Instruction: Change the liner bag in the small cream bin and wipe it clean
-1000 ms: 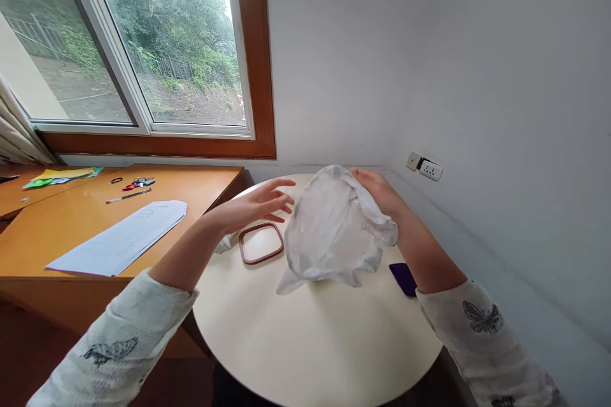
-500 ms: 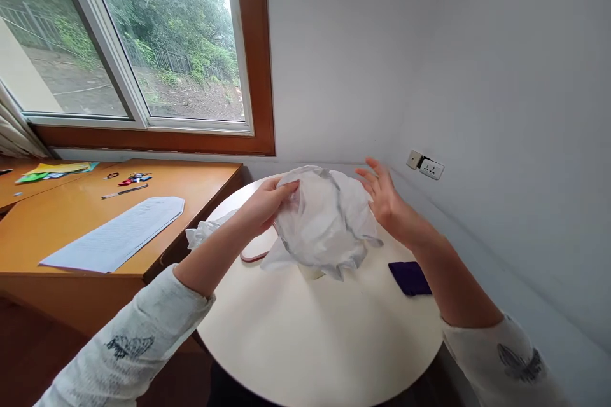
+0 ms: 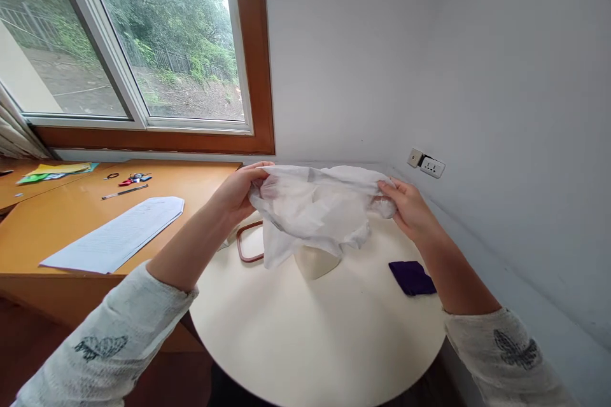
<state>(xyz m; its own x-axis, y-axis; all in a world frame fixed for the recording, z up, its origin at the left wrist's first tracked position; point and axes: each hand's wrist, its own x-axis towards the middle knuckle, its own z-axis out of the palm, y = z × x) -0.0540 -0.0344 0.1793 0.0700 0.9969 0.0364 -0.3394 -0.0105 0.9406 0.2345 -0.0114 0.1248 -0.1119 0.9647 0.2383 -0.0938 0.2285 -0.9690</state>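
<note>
A crinkled, see-through white plastic bag (image 3: 317, 203) is stretched sideways above the round table. My left hand (image 3: 243, 189) grips its left edge, fingers closed around the thin film. At the opposite edge, my right hand (image 3: 405, 203) pinches the bag between thumb and fingers. Below the hanging film, the lower part of a cream-coloured rounded object (image 3: 316, 264) shows on the table; the bag covers its top, so I cannot tell what it is. A reddish-brown rounded frame (image 3: 244, 259) lies left of it, partly hidden by the bag.
The round white table (image 3: 315, 337) stands before me, with a folded dark purple cloth (image 3: 411, 278) on its right side. A wooden desk (image 3: 200, 181) at left bears paper sheets (image 3: 119, 232), a pen (image 3: 125, 191) and small items. Walls with a socket (image 3: 432, 167) close off the right.
My right hand, open and off the bag before, now grips its right edge. My left hand has moved left, and the bag is spread wider. More of the cream object and brown frame shows.
</note>
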